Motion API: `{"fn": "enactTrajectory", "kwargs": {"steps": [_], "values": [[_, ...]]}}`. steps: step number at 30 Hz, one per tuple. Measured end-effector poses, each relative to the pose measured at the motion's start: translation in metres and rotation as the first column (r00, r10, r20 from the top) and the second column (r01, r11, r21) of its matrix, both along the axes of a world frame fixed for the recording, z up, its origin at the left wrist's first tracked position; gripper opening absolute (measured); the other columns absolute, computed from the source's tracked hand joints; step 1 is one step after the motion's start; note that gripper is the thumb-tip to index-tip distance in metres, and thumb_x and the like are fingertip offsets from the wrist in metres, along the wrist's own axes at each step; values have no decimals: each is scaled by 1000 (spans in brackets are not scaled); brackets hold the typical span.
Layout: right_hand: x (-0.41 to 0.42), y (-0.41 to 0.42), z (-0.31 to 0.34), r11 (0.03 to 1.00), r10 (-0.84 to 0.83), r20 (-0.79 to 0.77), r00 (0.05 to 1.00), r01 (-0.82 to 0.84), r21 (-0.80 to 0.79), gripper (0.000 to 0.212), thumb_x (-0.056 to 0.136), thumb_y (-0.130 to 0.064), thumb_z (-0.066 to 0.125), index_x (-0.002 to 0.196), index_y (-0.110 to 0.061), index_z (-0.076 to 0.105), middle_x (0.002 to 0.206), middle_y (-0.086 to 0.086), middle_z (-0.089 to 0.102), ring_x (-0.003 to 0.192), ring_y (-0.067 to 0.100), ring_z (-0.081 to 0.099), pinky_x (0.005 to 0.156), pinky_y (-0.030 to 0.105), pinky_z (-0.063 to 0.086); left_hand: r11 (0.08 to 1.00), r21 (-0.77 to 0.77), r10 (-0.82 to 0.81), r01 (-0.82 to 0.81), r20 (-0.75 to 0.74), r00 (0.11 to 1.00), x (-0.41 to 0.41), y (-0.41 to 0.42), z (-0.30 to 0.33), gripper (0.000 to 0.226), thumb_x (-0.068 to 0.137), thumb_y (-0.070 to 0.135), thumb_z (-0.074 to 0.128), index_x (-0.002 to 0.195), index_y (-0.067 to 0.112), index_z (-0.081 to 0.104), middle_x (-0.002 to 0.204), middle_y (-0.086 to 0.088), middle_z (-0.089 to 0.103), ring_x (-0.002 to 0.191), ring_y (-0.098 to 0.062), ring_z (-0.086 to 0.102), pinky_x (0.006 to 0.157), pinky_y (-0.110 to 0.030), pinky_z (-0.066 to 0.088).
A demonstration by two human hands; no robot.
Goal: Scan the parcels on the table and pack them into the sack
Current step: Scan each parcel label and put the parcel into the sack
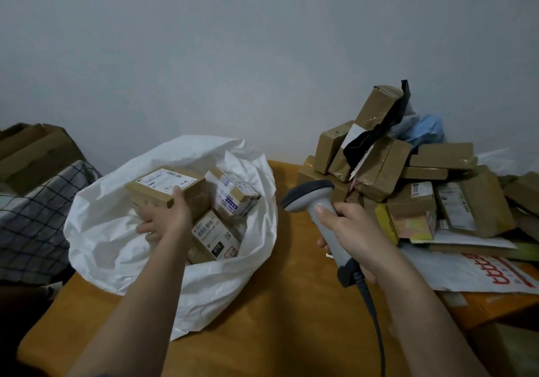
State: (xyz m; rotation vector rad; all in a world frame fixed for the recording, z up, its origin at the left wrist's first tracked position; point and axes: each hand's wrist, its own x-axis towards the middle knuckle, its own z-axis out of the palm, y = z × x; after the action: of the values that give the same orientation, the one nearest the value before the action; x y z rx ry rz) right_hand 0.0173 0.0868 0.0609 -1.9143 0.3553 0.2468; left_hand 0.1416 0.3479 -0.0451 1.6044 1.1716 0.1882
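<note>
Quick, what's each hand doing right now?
Left hand: grips a brown cardboard parcel with a white label inside the white plastic sack.
Right hand: grips the grey handheld barcode scanner.

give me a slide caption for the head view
Left hand lowers a labelled box into the white sack while the right hand holds the scanner.

White sack [122, 230], brown parcels [385, 169], grey scanner [318, 201], orange-brown table [277, 318], black-checked grey cloth [38, 216].
</note>
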Motion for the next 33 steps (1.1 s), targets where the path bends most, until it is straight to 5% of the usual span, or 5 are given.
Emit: {"fn": "enactTrajectory", "kwargs": {"steps": [6,14,21,27,33], "values": [[-5,-20,-6,999,-42,-5,999,42,19,23,101,-35,49,98,-15,62,76,11,64,62,16,61,67,37,51,918,118,-373,378,-61,926,0,-20,-18,69,95,45,53,153,43,14,159,-11,1,138,-43,27,105,-54,41],[-35,-78,0,970,-237,12,971,237,48,24,101,-32,48,90,-16,61,76,13,64,62,16,60,57,27,48,739,406,-522,537,-158,838,-29,-111,3,73,91,37,61,152,27,22,160,-17,-7,144,-43,4,115,-58,10],[-87,-174,0,903,-426,3,905,424,71,24,102,-34,47,94,-16,61,78,14,65,65,20,60,56,31,47,477,470,-787,743,-148,599,-72,-250,-4,57,91,31,62,140,13,36,150,-16,16,139,-38,18,112,-49,22],[-139,-270,-15,773,-633,-22,774,633,51,27,100,-38,49,93,-15,60,76,13,67,69,25,62,70,39,52,153,326,-977,933,-91,192,-120,-359,-37,47,92,25,62,133,6,50,134,-18,47,124,-34,45,90,-35,42],[-180,-341,-34,727,-680,-73,729,684,57,28,99,-40,50,94,-15,62,74,13,68,69,27,63,69,42,52,-51,362,-950,931,-304,66,-158,-431,-73,74,81,37,75,144,26,38,145,-10,28,132,-37,31,104,-48,36]]}}
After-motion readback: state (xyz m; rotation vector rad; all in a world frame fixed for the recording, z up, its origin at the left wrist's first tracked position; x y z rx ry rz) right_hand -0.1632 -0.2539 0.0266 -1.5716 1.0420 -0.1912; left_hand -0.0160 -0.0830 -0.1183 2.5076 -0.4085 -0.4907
